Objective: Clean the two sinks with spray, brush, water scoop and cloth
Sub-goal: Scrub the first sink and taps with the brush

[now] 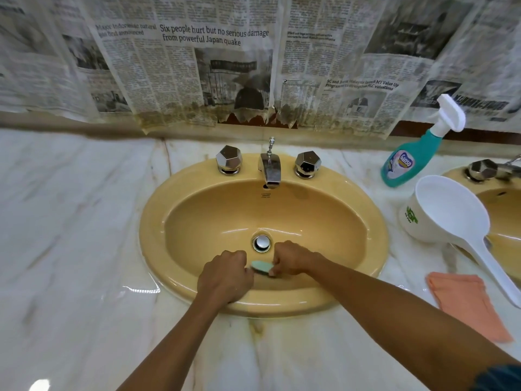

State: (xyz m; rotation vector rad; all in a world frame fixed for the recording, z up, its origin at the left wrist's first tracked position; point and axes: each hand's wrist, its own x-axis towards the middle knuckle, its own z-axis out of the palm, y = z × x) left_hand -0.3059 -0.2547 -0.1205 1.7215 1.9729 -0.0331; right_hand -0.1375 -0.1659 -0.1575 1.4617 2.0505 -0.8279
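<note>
Lying low in the near sink (282, 170), just before the drain (261, 243), a green brush (262, 267) is grasped at both ends by the left hand (225, 275) and right hand (290, 258), fingers curled.

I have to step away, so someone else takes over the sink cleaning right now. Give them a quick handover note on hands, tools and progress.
Hands: left hand and right hand both have a grip on the green brush, low in the near side of the left sink.
Tools: spray bottle, white water scoop and orange cloth sit on the counter between the sinks.
Done: brushing of the left sink is under way; whether it was sprayed cannot be told.
Left: finish scrubbing, rinse with the scoop, wipe with the cloth, then the right sink.
</note>
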